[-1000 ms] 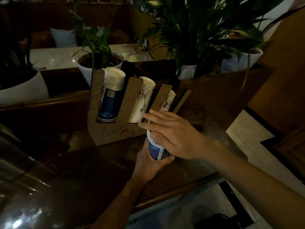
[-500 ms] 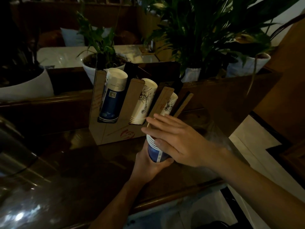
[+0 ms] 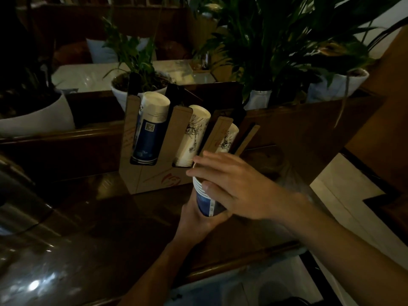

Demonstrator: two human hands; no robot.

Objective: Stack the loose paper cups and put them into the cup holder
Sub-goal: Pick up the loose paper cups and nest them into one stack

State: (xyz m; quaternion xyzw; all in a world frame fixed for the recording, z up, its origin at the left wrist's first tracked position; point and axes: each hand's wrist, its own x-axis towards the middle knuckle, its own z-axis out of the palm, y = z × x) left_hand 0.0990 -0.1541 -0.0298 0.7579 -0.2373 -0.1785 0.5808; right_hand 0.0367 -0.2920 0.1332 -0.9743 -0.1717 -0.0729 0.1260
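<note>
A stack of blue and white paper cups point(image 3: 204, 198) stands upright just in front of the cardboard cup holder point(image 3: 152, 180). My left hand point(image 3: 194, 221) wraps around the bottom of the stack. My right hand point(image 3: 234, 184) lies over its rim and right side, fingers spread across the top. The holder carries a blue cup stack point(image 3: 148, 129) in its left slot, a white patterned stack point(image 3: 194, 133) in the middle slot and another white stack point(image 3: 227, 138) in the right slot.
The holder stands on a dark glossy wooden counter point(image 3: 99, 217) whose front edge runs near my forearms. Potted plants in white pots point(image 3: 136, 89) line the ledge behind. A pale floor point(image 3: 344, 191) lies to the right.
Both hands keep the same hold on the blue cup stack, which sits slightly higher and closer to the holder. The view has shifted a little.
</note>
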